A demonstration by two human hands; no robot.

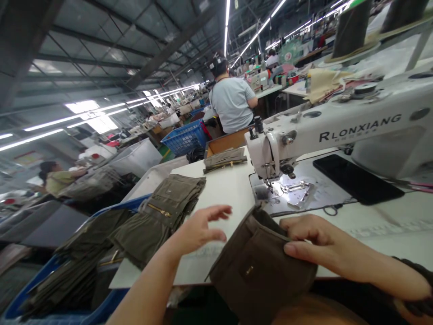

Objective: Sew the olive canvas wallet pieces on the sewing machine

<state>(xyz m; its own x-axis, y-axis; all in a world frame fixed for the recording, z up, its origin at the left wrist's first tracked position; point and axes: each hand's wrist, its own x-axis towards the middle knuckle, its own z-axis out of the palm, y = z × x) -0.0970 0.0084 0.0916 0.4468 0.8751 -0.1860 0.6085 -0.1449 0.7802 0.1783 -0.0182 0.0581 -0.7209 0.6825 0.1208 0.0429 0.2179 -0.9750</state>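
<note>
My right hand (309, 239) pinches the upper edge of a dark olive fabric pouch (260, 266) with a small metal fitting on its front. The pouch hangs at the table's front edge, its mouth slightly parted. To its left, my left hand (204, 228) is in the air with fingers apart, holding nothing. Just beyond the pouch stands a white sewing machine (270, 153), its needle area lit. Left of my left hand, a stack of olive fabric pieces (162, 212) with brass zippers lies over the table's left side.
A blue basket (111, 302) full of olive pieces stands at lower left. A black phone (356, 178) lies under the machine arm. More zippered pieces (225, 160) rest at the table's far edge. A person in a light shirt (232, 101) sits ahead beside another blue basket (186, 137).
</note>
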